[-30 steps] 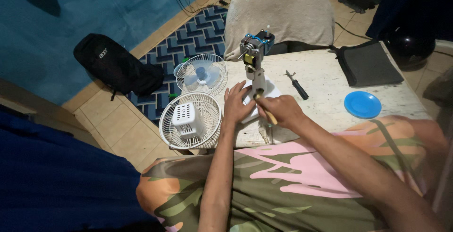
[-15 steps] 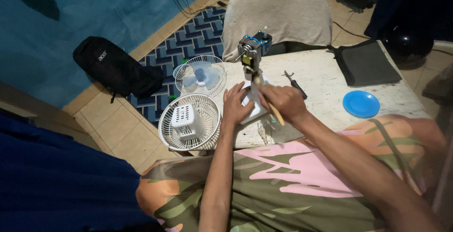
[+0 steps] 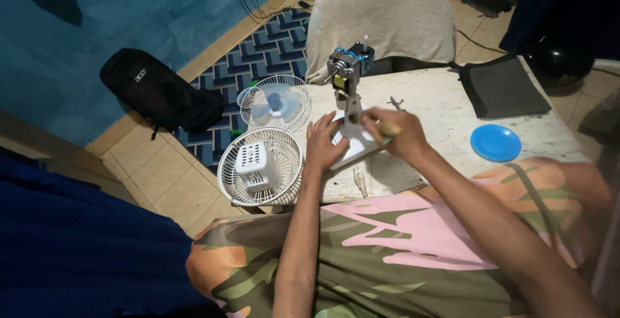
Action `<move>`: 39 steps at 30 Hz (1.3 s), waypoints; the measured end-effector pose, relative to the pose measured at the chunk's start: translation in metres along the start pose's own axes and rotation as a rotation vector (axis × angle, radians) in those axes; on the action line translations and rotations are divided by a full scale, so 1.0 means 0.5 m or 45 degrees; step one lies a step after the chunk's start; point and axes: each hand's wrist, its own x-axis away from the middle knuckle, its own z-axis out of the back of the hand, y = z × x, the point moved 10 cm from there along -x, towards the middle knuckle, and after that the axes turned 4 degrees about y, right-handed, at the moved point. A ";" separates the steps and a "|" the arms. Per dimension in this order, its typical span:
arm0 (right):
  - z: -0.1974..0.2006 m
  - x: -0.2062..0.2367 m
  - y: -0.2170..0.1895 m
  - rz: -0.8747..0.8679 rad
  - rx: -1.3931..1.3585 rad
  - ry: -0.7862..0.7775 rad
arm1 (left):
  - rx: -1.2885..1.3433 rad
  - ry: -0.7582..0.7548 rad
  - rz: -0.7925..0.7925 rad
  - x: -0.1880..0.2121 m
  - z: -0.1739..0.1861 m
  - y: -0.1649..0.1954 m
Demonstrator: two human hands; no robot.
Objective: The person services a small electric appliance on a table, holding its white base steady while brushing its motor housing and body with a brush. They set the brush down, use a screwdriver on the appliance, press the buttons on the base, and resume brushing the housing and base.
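Observation:
A small fan stand with a bare motor (image 3: 349,72) on top stands upright on a white base (image 3: 356,145) on the pale table (image 3: 439,117). My left hand (image 3: 325,143) lies flat on the base's left side and steadies it. My right hand (image 3: 394,134) grips a screwdriver with a yellowish handle (image 3: 389,129); its tip is at the foot of the stand's post. Off the table's left edge lie the white rear fan guard (image 3: 259,166) and, farther back, the front guard with the blue blade (image 3: 276,103).
A second screwdriver (image 3: 395,103) lies on the table behind my right hand. A blue round lid (image 3: 495,142) and a dark pouch (image 3: 504,88) sit at the right. A plug (image 3: 359,181) lies near the front edge. A covered chair (image 3: 381,14) stands behind; a black bag (image 3: 158,92) lies on the floor.
My right hand has shifted slightly right and turned with the screwdriver at the stand's foot. My left hand stays on the base.

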 end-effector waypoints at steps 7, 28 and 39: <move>-0.005 -0.014 0.160 -0.732 -1.163 0.343 | 0.027 0.005 0.019 0.000 0.003 0.004; -0.086 0.001 0.236 -1.048 -1.414 0.165 | 0.049 0.025 0.008 0.001 0.013 0.015; -0.122 0.047 0.248 -1.255 -1.068 -0.004 | 0.020 0.025 -0.001 -0.002 0.015 0.018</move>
